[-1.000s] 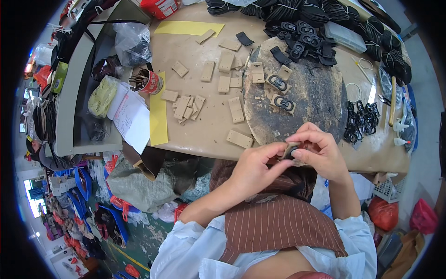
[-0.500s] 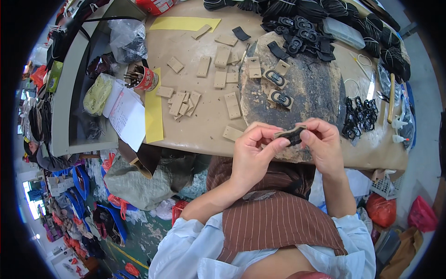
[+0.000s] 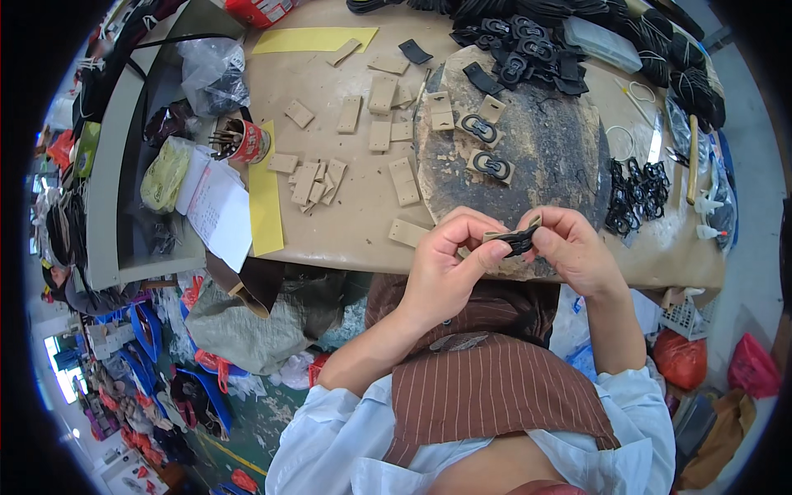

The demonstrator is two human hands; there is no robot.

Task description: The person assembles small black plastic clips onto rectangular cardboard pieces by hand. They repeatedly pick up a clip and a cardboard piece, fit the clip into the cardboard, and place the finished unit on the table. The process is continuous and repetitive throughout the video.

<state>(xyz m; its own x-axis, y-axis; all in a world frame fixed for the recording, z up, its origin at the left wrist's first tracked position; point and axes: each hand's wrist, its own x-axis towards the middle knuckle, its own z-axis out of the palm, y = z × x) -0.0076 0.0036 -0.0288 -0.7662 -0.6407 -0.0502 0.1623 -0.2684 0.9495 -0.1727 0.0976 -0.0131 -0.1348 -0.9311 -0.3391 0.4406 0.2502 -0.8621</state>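
Observation:
Close to the table's front edge, my left hand (image 3: 458, 252) and my right hand (image 3: 573, 249) pinch a small leather tab (image 3: 520, 242) between thumbs and fingertips. The tab is tan on one side, with a black part, apparently a buckle, on the other; fingers hide some of it. Just beyond my hands is a round, worn wooden block (image 3: 544, 161). On it lie two tan tabs fitted with black looped buckles (image 3: 490, 165), plus a bare tan tab with slots (image 3: 440, 112) and a black tab (image 3: 482, 79).
Loose tan tabs (image 3: 305, 183) are scattered left of the block. Black buckled pieces (image 3: 528, 48) are heaped behind it; loose black buckles (image 3: 637, 194) lie to its right. A red can of punches (image 3: 252, 142), yellow strips (image 3: 266, 198) and a wooden-handled tool (image 3: 692, 161) flank the work.
My right hand has shifted slightly on the tab, bending its tan end upward. The left hand keeps its pinch. The whole view has moved a little.

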